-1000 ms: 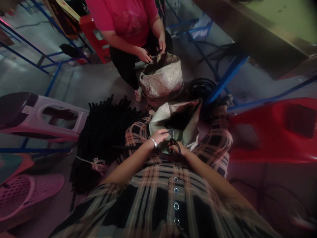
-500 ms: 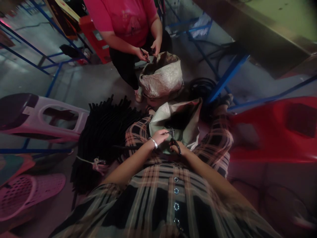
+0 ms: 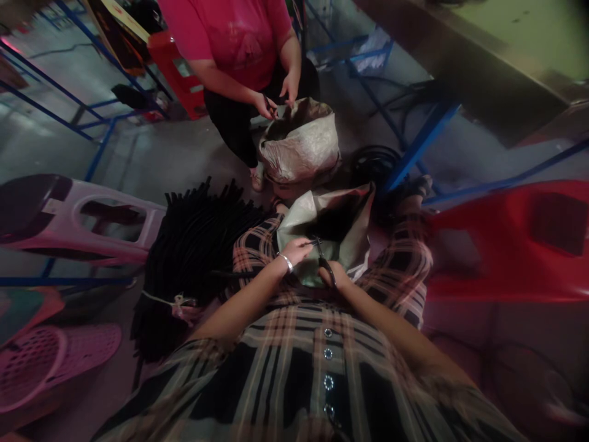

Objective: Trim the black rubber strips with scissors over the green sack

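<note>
My left hand (image 3: 296, 250), with a silver bracelet at its wrist, pinches a small thin dark piece (image 3: 313, 243) whose kind I cannot make out. In my right hand (image 3: 338, 276) is a pair of black-handled scissors (image 3: 327, 269), its blades up against that dark piece. Both hands are over the near side of an open pale sack (image 3: 294, 222) between my legs; its inside is dark. To the left lies a large bundle of black tube-like strips (image 3: 197, 227), tied with a pale string near its lower end.
Across from me a person in a pink shirt (image 3: 239, 43) works over another pale sack (image 3: 304, 147). A pink-white stool (image 3: 115, 236) and pink basket (image 3: 92, 344) are on the left. A red plastic stool (image 3: 497, 245) and blue-legged table (image 3: 423, 147) flank the right.
My right hand and the scissors have shifted slightly, while my left hand stays nearly in place. The other person's hands have moved a little, one now with its fingers extended.
</note>
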A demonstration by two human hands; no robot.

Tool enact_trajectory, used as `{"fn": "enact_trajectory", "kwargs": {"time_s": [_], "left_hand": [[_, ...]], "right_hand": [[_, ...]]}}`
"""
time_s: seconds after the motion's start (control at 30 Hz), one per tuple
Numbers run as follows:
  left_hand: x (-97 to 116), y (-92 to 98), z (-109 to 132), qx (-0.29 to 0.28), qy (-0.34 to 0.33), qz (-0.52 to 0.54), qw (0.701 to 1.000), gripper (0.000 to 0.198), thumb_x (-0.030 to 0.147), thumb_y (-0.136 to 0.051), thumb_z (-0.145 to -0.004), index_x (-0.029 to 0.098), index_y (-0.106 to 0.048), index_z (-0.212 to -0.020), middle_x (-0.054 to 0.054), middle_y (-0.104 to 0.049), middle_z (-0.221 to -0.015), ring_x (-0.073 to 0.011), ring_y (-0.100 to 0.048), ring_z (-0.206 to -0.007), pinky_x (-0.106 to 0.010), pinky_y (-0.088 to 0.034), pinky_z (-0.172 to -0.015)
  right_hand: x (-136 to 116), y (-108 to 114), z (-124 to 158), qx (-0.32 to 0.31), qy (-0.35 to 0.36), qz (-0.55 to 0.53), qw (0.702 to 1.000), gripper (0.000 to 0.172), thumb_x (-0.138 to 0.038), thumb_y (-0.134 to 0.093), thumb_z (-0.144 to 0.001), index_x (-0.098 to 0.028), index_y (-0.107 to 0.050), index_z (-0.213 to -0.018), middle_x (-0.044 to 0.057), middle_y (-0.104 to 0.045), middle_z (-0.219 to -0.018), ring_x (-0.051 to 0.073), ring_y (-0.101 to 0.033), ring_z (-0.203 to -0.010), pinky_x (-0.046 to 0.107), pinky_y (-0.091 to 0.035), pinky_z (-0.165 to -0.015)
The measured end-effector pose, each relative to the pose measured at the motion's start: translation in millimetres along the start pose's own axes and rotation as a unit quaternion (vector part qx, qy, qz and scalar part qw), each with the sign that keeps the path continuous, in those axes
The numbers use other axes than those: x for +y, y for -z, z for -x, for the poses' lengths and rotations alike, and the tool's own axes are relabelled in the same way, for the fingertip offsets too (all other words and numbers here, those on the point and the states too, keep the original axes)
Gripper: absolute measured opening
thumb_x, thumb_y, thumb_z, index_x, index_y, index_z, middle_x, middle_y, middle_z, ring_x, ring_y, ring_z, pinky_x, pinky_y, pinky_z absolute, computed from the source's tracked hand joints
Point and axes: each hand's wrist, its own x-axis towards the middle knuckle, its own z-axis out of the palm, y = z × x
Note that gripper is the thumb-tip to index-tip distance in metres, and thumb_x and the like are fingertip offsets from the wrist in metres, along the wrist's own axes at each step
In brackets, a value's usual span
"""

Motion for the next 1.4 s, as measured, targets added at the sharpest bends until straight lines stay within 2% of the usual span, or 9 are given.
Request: {"fn": "enact_trajectory", "kwargs": {"time_s": [0.1, 0.2, 0.33, 0.5, 0.8, 0.9, 1.03, 1.2, 1.4], "left_hand": [[2.6, 9.1, 2.2, -0.013, -0.005, -0.037, 0.999, 0.025, 0.034, -0.055, -0.073, 0.013, -0.062, -0.084, 0.005, -0.048, -0.053, -0.004, -0.036, -0.039, -0.018, -0.027, -0.041], [3.0, 24.9, 6.9, -0.023, -0.048, -0.123, 0.991, 0.029, 0.04, -0.053, -0.075, 0.015, -0.064, -0.085, 0.003, -0.054, -0.057, -0.0057, -0.041, -0.042, -0.02, -0.03, -0.044], [-5.5, 37.0, 9.8, -0.013, -0.076, -0.186, 0.979, 0.031, 0.043, -0.052, -0.076, 0.015, -0.066, -0.082, 0.003, -0.056, -0.055, -0.0076, -0.044, -0.047, -0.02, -0.033, -0.049], [-18.9, 28.5, 3.4, 0.015, -0.054, -0.138, 0.989, 0.033, 0.042, -0.054, -0.073, 0.013, -0.066, -0.084, 0.004, -0.052, -0.052, -0.0074, -0.041, -0.047, -0.02, -0.033, -0.049], [-19.5, 21.5, -2.9, 0.024, -0.041, -0.092, 0.995, 0.027, 0.037, -0.058, -0.071, 0.012, -0.065, -0.08, 0.005, -0.05, -0.049, -0.0056, -0.039, -0.043, -0.019, -0.029, -0.046], [-18.1, 21.9, -2.3, 0.016, -0.013, -0.033, 0.999, 0.026, 0.035, -0.059, -0.071, 0.012, -0.062, -0.082, 0.006, -0.047, -0.046, -0.0039, -0.034, -0.038, -0.018, -0.024, -0.041], [-6.9, 20.6, 3.3, -0.01, 0.017, 0.06, 0.998, 0.026, 0.035, -0.061, -0.072, 0.011, -0.06, -0.084, 0.007, -0.045, -0.046, -0.002, -0.029, -0.033, -0.018, -0.018, -0.037], [6.8, 11.9, 11.1, -0.03, 0.017, 0.093, 0.995, 0.027, 0.034, -0.064, -0.071, 0.012, -0.058, -0.084, 0.007, -0.046, -0.047, -0.0014, -0.029, -0.032, -0.018, -0.016, -0.036], [2.8, 5.4, 13.1, -0.031, 0.021, 0.071, 0.997, 0.029, 0.032, -0.065, -0.07, 0.011, -0.061, -0.089, 0.007, -0.045, -0.047, -0.0019, -0.032, -0.035, -0.017, -0.021, -0.038]], "right_hand": [[-1.7, 1.8, 1.0, 0.021, 0.01, 0.022, 0.999, 0.019, -0.024, -0.043, -0.073, -0.016, -0.048, -0.057, 0.0, -0.047, -0.053, 0.009, -0.042, -0.052, 0.02, -0.032, -0.051], [-3.7, 3.2, 1.5, 0.037, 0.005, 0.032, 0.999, 0.021, -0.028, -0.044, -0.074, -0.016, -0.046, -0.057, -0.001, -0.044, -0.052, 0.009, -0.04, -0.051, 0.02, -0.03, -0.05], [-4.5, 2.1, 0.5, 0.036, 0.013, 0.046, 0.998, 0.025, -0.03, -0.046, -0.076, -0.016, -0.048, -0.056, -0.001, -0.044, -0.052, 0.009, -0.04, -0.053, 0.02, -0.031, -0.052], [-1.1, -1.8, -2.7, 0.039, 0.009, 0.055, 0.998, 0.029, -0.031, -0.046, -0.078, -0.015, -0.051, -0.055, 0.0, -0.044, -0.051, 0.009, -0.041, -0.051, 0.02, -0.031, -0.051], [5.4, -3.2, -8.7, 0.05, -0.057, 0.044, 0.996, 0.028, -0.029, -0.05, -0.077, -0.015, -0.051, -0.053, -0.001, -0.044, -0.046, 0.008, -0.042, -0.046, 0.02, -0.03, -0.047], [2.8, -0.8, -10.5, 0.038, -0.098, -0.014, 0.994, 0.021, -0.023, -0.049, -0.074, -0.015, -0.051, -0.054, 0.0, -0.049, -0.047, 0.01, -0.046, -0.047, 0.02, -0.033, -0.047], [-4.9, -1.6, -9.4, -0.021, -0.163, -0.145, 0.976, 0.014, -0.022, -0.047, -0.073, -0.015, -0.057, -0.065, 0.002, -0.056, -0.052, 0.014, -0.054, -0.049, 0.022, -0.04, -0.049], [-4.7, -10.6, -4.9, -0.077, -0.131, -0.209, 0.966, 0.015, -0.017, -0.052, -0.067, -0.016, -0.059, -0.08, -0.001, -0.059, -0.058, 0.013, -0.059, -0.058, 0.021, -0.044, -0.056], [7.5, -15.3, -9.9, -0.071, -0.115, -0.226, 0.965, 0.025, -0.017, -0.054, -0.065, -0.016, -0.058, -0.089, -0.001, -0.06, -0.063, 0.013, -0.059, -0.061, 0.022, -0.044, -0.058]]}}
